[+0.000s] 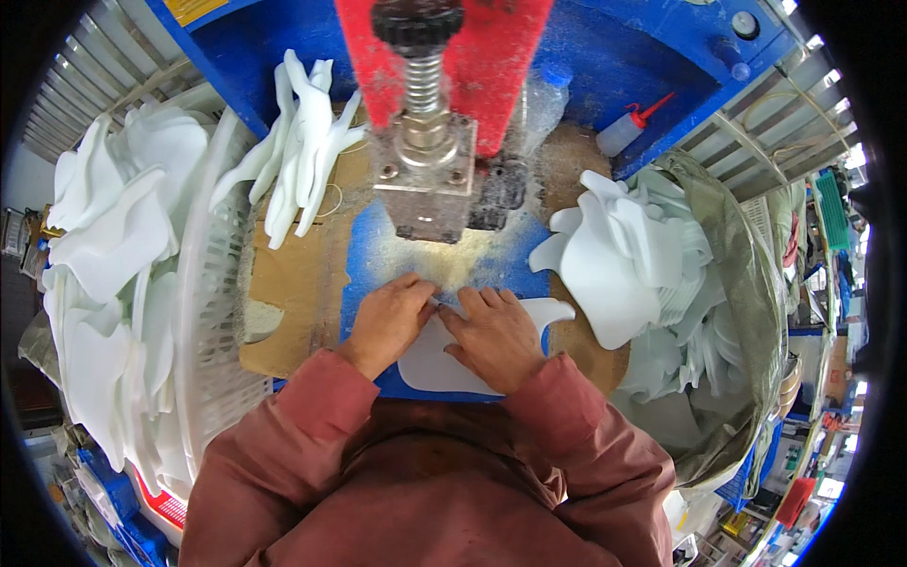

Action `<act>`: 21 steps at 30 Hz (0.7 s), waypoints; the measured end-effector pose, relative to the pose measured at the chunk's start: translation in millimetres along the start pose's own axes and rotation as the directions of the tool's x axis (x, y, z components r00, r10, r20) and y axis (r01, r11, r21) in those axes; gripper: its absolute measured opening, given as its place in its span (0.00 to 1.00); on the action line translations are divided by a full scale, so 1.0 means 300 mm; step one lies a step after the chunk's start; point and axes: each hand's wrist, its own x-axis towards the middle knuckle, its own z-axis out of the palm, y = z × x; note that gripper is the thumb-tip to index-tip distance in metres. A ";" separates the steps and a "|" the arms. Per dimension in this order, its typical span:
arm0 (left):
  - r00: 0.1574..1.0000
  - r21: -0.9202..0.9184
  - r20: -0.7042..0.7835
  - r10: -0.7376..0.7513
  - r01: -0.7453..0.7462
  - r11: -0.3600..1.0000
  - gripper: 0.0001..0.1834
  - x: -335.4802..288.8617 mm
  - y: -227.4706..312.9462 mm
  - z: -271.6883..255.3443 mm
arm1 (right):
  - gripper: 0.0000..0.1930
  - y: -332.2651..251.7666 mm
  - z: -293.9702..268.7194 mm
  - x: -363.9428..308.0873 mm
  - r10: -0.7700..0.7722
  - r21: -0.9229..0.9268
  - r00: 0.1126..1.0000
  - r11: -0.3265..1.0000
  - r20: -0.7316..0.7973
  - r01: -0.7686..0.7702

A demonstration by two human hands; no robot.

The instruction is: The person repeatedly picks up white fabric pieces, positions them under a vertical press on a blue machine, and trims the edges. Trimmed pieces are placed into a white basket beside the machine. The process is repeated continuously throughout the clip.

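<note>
A white, flat shaped piece [436, 364] with a curved tip at its right lies on the blue work surface [372, 248] in front of me. My left hand [389, 319] is closed, its fingertips pinching at the piece's upper left edge. Across the piece's upper part lies my right hand [493, 333], with bent fingers gripping near the far edge and the thumb next to my left fingertips. Just beyond both hands stands a machine's metal head [425, 203] on a red frame [505, 66]. Pale dust covers the surface below it. My fingers hide part of the piece's far edge.
Left stands a white slotted basket [210, 283] full of similar white pieces [118, 227]. More slim white pieces [304, 142] lie behind it on brown cardboard [283, 293]. A stack of white pieces [614, 255] rests beside a lined bag [756, 312] at right. A red-tipped bottle [621, 134] stands behind.
</note>
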 end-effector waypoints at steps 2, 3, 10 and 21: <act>1.000 -0.007 -0.003 0.000 0.000 1.000 0.12 -0.007 -0.003 0.012 | 0.15 0.015 -0.035 -0.058 0.062 0.019 0.997 0.998 -0.043 -0.061; 1.000 0.000 -0.005 -0.004 0.004 1.000 0.12 -0.012 -0.004 0.016 | 0.14 0.032 -0.057 -0.094 0.106 0.007 0.992 0.994 -0.067 -0.106; 0.998 0.026 -0.067 0.006 -0.004 1.000 0.09 -0.033 0.012 0.044 | 0.08 0.106 -0.055 -0.220 0.513 0.570 0.824 0.762 -0.242 -0.307; 0.997 0.149 -0.075 0.033 -0.021 0.989 0.08 -0.048 0.013 0.066 | 0.07 0.176 0.053 -0.175 0.500 0.479 0.805 0.818 -0.318 -0.319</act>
